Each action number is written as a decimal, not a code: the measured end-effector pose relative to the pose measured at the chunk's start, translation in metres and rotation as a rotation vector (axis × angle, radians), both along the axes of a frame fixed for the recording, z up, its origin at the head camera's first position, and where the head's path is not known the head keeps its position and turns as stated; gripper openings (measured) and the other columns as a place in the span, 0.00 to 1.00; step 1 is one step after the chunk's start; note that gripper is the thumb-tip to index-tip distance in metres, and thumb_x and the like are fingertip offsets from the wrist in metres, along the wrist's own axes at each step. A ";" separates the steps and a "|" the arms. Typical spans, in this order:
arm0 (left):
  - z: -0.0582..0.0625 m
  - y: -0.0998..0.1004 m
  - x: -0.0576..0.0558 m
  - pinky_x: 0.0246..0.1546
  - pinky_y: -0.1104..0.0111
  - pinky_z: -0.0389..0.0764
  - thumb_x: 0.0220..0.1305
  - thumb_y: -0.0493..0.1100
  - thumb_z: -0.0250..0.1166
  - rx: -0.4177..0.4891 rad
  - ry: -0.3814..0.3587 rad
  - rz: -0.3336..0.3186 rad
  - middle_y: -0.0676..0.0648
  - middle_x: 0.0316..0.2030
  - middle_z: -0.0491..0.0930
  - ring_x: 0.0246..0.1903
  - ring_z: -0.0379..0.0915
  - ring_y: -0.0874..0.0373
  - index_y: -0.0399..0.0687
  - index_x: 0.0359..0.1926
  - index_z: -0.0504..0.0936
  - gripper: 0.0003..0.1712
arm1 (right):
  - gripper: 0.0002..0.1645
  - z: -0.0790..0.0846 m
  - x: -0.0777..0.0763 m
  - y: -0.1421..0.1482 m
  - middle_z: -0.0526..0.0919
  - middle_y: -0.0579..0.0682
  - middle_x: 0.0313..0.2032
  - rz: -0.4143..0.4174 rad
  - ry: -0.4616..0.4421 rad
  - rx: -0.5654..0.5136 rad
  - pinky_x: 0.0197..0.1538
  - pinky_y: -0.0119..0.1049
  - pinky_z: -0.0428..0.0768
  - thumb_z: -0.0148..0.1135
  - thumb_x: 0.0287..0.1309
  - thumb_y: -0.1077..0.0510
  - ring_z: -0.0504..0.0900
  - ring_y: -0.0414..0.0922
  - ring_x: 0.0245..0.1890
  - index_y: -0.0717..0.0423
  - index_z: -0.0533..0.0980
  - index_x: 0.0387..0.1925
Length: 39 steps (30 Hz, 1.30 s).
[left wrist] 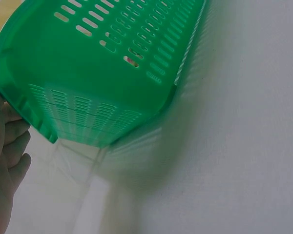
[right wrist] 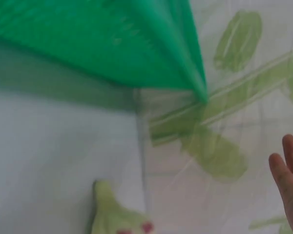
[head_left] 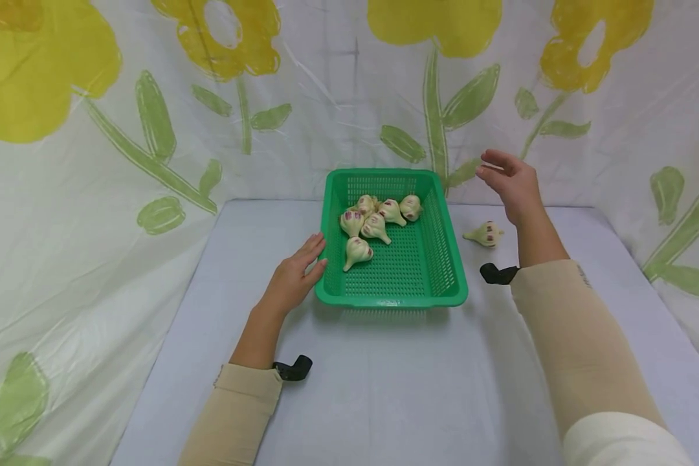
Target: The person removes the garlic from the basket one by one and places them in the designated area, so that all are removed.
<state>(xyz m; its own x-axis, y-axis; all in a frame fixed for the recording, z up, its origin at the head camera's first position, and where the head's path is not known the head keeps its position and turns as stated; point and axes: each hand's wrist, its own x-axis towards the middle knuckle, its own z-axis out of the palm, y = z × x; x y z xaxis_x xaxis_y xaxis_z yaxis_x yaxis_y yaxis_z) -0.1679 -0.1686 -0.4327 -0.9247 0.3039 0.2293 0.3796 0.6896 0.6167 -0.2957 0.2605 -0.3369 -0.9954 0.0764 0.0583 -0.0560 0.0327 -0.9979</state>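
A green plastic basket [head_left: 391,301] with slotted walls sits on the table, several garlic bulbs [head_left: 375,226] gathered toward its left and back. At the basket's left rim is my left hand [head_left: 294,275], fingers fairly straight; the left wrist view shows this hand [left wrist: 7,151] against the outside of the rim. My right hand [head_left: 514,184] is raised in the air right of the basket, holding nothing. Below it on the table lies a single garlic bulb [head_left: 485,234], its stem pointing left. The right wrist view catches part of that garlic bulb [right wrist: 118,217] and the right fingers [right wrist: 283,175].
A white cloth covers the table [head_left: 378,395]. Behind and at both sides hangs a pale curtain [head_left: 338,97] painted with yellow flowers and green leaves, close to the table's back edge. Each wrist wears a small black device [head_left: 294,369].
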 end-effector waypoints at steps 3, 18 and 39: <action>0.000 0.000 0.000 0.72 0.54 0.61 0.76 0.51 0.51 0.004 0.003 -0.001 0.51 0.75 0.57 0.75 0.51 0.55 0.45 0.73 0.64 0.30 | 0.32 0.009 -0.001 -0.017 0.79 0.46 0.57 0.048 0.065 -0.028 0.55 0.23 0.77 0.70 0.57 0.59 0.77 0.39 0.58 0.57 0.74 0.63; -0.004 -0.001 -0.001 0.72 0.54 0.61 0.75 0.51 0.52 0.021 0.001 0.001 0.52 0.75 0.57 0.75 0.51 0.55 0.45 0.72 0.65 0.30 | 0.27 0.020 -0.007 -0.097 0.80 0.46 0.53 0.258 0.103 0.010 0.59 0.31 0.77 0.67 0.61 0.62 0.77 0.42 0.57 0.61 0.74 0.61; -0.002 0.000 -0.001 0.71 0.54 0.62 0.75 0.50 0.53 0.007 0.029 0.000 0.50 0.74 0.59 0.74 0.53 0.54 0.42 0.71 0.66 0.29 | 0.31 -0.026 -0.020 -0.159 0.73 0.59 0.64 0.628 -0.186 0.200 0.68 0.51 0.71 0.63 0.65 0.59 0.74 0.52 0.63 0.56 0.68 0.67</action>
